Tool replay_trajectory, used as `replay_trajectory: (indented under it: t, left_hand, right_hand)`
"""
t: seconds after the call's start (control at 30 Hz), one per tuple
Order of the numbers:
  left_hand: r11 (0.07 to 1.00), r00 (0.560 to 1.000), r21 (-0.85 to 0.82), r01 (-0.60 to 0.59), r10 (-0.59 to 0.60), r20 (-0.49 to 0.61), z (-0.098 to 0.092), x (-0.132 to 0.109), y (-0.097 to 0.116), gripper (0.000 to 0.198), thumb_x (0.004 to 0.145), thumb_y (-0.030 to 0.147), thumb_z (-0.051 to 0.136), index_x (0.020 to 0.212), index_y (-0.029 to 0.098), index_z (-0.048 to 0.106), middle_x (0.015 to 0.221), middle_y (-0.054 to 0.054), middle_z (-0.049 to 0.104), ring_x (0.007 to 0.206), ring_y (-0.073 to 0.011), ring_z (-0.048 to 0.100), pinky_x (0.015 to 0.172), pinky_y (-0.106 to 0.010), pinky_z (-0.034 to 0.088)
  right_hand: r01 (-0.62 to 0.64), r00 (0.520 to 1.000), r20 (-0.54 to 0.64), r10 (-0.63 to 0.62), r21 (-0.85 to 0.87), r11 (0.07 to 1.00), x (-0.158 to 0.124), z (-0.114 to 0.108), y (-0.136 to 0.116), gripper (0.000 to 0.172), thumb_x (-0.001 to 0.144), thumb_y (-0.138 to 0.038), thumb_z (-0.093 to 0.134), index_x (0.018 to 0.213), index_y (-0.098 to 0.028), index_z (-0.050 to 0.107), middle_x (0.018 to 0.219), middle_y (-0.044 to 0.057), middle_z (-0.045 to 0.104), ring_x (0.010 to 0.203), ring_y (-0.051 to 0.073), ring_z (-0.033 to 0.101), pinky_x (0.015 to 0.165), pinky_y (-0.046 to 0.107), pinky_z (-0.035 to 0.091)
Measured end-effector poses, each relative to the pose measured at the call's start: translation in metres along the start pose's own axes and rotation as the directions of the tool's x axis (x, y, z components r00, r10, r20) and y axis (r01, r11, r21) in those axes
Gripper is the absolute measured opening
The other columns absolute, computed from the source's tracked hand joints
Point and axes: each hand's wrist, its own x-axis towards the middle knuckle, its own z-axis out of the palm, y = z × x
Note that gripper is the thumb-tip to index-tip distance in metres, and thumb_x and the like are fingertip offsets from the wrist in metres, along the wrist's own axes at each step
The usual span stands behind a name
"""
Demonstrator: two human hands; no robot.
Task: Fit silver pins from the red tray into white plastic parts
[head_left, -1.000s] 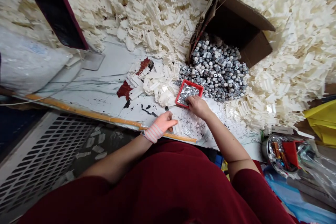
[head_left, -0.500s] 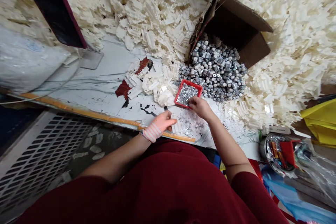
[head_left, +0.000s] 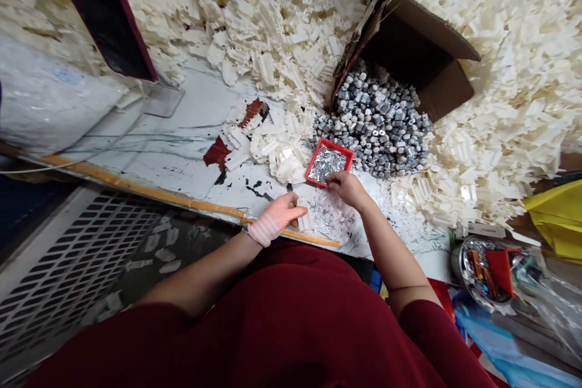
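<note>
My left hand [head_left: 279, 218], in an orange-and-white striped glove, is closed on a small white plastic piece [head_left: 304, 220] near the table's front edge. My bare right hand [head_left: 346, 187] reaches to the near right corner of a red tray [head_left: 311, 177]. Its fingers are pinched together at the rim, and whatever lies between them is too small to make out. Small shiny metal pins [head_left: 328, 162] fill the tray. More loose pins [head_left: 325, 227] lie on the table between my hands.
A tipped cardboard box [head_left: 448, 88] spills grey-and-white cylindrical parts [head_left: 382, 127] behind the tray. White plastic pieces [head_left: 277, 18] are heaped across the back and right. A phone [head_left: 107, 18] leans on a stand at left. A metal bowl [head_left: 466, 273] of tools stands at right.
The whole view has shifted slightly, with the scene a little further right and down. My right hand has barely moved at the tray's near corner; my left keeps its hold.
</note>
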Motion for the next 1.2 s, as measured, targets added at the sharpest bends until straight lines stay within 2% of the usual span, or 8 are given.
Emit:
replay_trajectory:
  t: [0.1,0.17,0.3,0.4,0.47,0.57,0.87,1.2]
  left_hand:
    - [1.0,1.0,-0.005,0.003,-0.003,0.006,0.0,0.0,0.0,0.033,0.065,0.03,0.07,0.084,0.018,0.047,0.063,0.005,0.057,0.05,-0.0106,0.057,0.047,-0.021,0.043]
    - [1.0,1.0,-0.013,0.011,-0.011,0.004,-0.001,0.0,0.002,0.033,0.065,0.03,0.07,0.084,0.018,0.047,0.063,0.005,0.057,0.051,-0.0105,0.057,0.047,-0.021,0.044]
    - [0.998,0.999,-0.042,0.036,-0.036,0.0,0.001,-0.002,0.006,0.034,0.064,0.031,0.071,0.084,0.018,0.046,0.064,0.006,0.057,0.051,-0.0103,0.057,0.048,-0.021,0.045]
    - [0.997,0.999,-0.054,0.051,-0.051,-0.008,0.003,-0.004,0.01,0.035,0.063,0.031,0.072,0.083,0.018,0.046,0.063,0.006,0.056,0.05,-0.0096,0.055,0.046,-0.02,0.043]
    - [0.997,0.998,-0.055,0.055,-0.056,-0.014,0.004,-0.004,0.012,0.036,0.062,0.031,0.073,0.082,0.018,0.047,0.062,0.007,0.054,0.049,-0.0091,0.054,0.045,-0.02,0.042]
    - [0.997,0.998,-0.062,0.055,-0.056,-0.013,0.005,-0.005,0.014,0.036,0.061,0.03,0.073,0.082,0.018,0.047,0.063,0.007,0.054,0.049,-0.0087,0.054,0.045,-0.02,0.043]
    - [0.996,0.999,-0.078,0.041,-0.039,0.029,0.009,-0.004,0.01,0.034,0.065,0.032,0.072,0.083,0.018,0.047,0.066,0.005,0.057,0.054,-0.0106,0.057,0.049,-0.022,0.045]
    - [0.999,1.0,-0.048,0.021,-0.021,0.003,0.016,-0.006,0.012,0.036,0.063,0.033,0.073,0.086,0.017,0.05,0.07,0.004,0.057,0.058,-0.0121,0.058,0.049,-0.022,0.043]
  right_hand:
    - [-0.016,0.997,-0.074,0.03,0.176,0.984,0.001,-0.001,0.006,0.017,0.076,-0.013,0.058,0.086,-0.02,0.072,0.087,0.002,0.07,0.081,0.017,0.061,0.078,0.031,0.046]
    - [-0.028,0.995,-0.075,0.061,0.386,0.922,0.0,-0.002,0.008,0.018,0.075,-0.018,0.061,0.09,-0.02,0.072,0.083,0.0,0.069,0.075,0.015,0.059,0.074,0.029,0.047]
    - [-0.088,0.987,-0.017,0.162,0.784,0.615,-0.005,-0.004,0.008,0.027,0.067,-0.032,0.074,0.091,-0.019,0.071,0.07,-0.003,0.063,0.059,0.009,0.051,0.059,0.025,0.045]
    - [-0.145,0.969,0.058,0.239,0.92,0.365,-0.009,-0.003,0.007,0.032,0.057,-0.034,0.083,0.083,-0.018,0.071,0.063,-0.004,0.06,0.057,0.009,0.052,0.051,0.021,0.044]
    - [-0.163,0.959,0.09,0.267,0.951,0.264,-0.012,-0.002,0.005,0.034,0.054,-0.032,0.086,0.08,-0.018,0.071,0.064,-0.003,0.061,0.059,0.009,0.056,0.051,0.02,0.046]
    - [-0.185,0.95,0.125,0.286,0.964,0.193,-0.018,0.0,0.003,0.035,0.052,-0.031,0.088,0.08,-0.018,0.071,0.066,-0.003,0.063,0.061,0.009,0.059,0.051,0.019,0.05]
    - [-0.2,0.95,0.138,0.281,0.958,0.205,-0.038,0.009,-0.01,0.036,0.049,-0.03,0.088,0.078,-0.017,0.071,0.068,0.0,0.069,0.066,0.013,0.067,0.057,0.021,0.055]
    - [-0.111,0.966,-0.002,0.259,0.901,0.419,-0.054,0.015,-0.021,0.035,0.051,-0.033,0.086,0.077,-0.02,0.068,0.07,-0.002,0.069,0.065,0.013,0.064,0.066,0.028,0.053]
